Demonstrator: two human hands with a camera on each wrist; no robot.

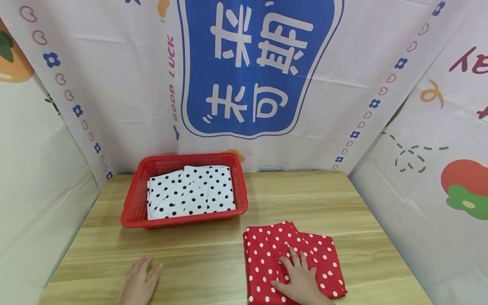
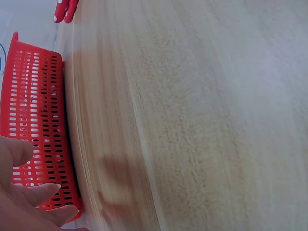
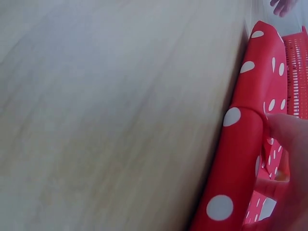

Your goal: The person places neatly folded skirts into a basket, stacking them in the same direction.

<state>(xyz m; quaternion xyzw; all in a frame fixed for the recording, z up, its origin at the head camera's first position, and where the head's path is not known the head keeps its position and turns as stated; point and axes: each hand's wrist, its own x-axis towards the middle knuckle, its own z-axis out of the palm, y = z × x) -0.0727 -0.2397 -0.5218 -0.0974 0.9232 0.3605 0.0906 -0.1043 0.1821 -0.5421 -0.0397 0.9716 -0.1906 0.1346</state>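
Note:
A folded red cloth with white dots [image 1: 263, 254] lies on the right half of the table. My right hand [image 1: 299, 279] rests on top of it with fingers spread, and the right wrist view shows those fingertips touching the red cloth [image 3: 236, 159]. To the left, my left hand [image 1: 139, 281] hovers by the table top, holding nothing, its fingers loosely bent. In the left wrist view the left hand [image 2: 29, 192] appears in front of the red basket [image 2: 38, 110]. White cloth with black dots [image 1: 194, 190] lies folded inside that basket.
The red plastic basket [image 1: 131, 212] stands at the back left of the wooden table [image 1: 206, 262]. Behind the table hangs a white printed curtain [image 1: 145, 106], and similar printed sheets close off both sides.

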